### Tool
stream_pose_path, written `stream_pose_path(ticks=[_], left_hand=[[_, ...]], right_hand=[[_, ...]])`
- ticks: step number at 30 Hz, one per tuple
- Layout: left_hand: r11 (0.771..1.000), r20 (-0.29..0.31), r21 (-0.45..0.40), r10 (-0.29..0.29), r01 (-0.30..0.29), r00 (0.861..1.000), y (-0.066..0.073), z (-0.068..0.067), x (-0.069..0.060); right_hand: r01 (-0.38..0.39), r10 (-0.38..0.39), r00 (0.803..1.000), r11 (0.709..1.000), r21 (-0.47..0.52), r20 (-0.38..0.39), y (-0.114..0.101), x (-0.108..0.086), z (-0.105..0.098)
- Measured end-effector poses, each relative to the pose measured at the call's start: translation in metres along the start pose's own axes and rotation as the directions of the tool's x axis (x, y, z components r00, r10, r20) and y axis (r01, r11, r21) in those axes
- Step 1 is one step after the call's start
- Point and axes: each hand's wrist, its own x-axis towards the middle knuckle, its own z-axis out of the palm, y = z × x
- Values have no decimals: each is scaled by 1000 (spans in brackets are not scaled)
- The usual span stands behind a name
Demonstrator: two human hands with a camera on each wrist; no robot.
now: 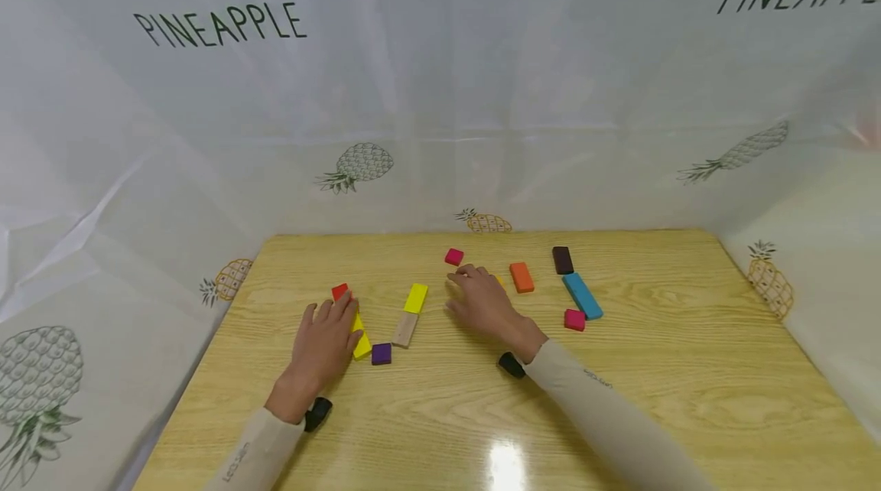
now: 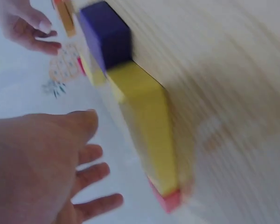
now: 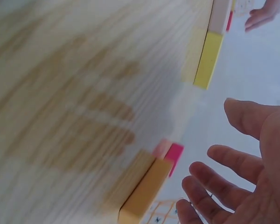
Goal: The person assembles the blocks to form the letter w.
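Observation:
My left hand (image 1: 322, 346) hovers beside a long yellow block (image 1: 362, 344), fingers spread and holding nothing. At that block's far end is a red block (image 1: 340, 291), partly behind the fingers. A purple block (image 1: 381, 354) stands by its near end; the left wrist view shows the purple block (image 2: 107, 35) close against the yellow one (image 2: 151, 126). Relaxed and holding nothing, my right hand (image 1: 482, 306) is above the table, partly covering a yellow-orange block (image 1: 501, 283). In the right wrist view this block (image 3: 144, 193) lies apart from the fingers. Beyond the fingertips is a pink block (image 1: 454, 256).
Between the hands, a yellow block (image 1: 416, 297) lies end to end with a pale wooden block (image 1: 405, 330). On the right are orange (image 1: 521, 277), dark brown (image 1: 563, 260), blue (image 1: 583, 296) and pink-red (image 1: 574, 320) blocks. A pineapple-print sheet (image 1: 440, 93) borders the wooden table (image 1: 654, 399).

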Motion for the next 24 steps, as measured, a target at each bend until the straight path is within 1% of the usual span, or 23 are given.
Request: stream_pose_path(ticks=[2,4,6,8,11,13,18,24], left_hand=[[998,-25,-36,48,-49,999,7,0,8],[990,-43,-94,103,-107,994,15,0,17],[975,-52,-156,154,-161,987,23,2,26],[958,-36,-211,189,-192,981,29,3,33],[945,-2,-258,209,-203,978,34,6,40],[941,25,-271,216,-201,976,35,8,43],[936,48,-277,238,-216,970,36,10,47],[933,53,-280,251,-227,967,39,13,50]], right_hand=[[-17,17,1000,1000,-2,-22,8,-3,-4],[-27,27,999,1000,0,-45,15,-5,-7],[-31,32,998,999,9,-61,21,-7,-11],[-24,25,997,1000,15,-76,25,-7,-13],[-22,24,997,1000,18,-78,30,-7,-15],[-24,25,997,1000,9,-79,33,-6,-15],[-36,35,996,999,-6,-78,38,-3,-16],[-37,36,997,999,-8,-70,42,5,-19]])
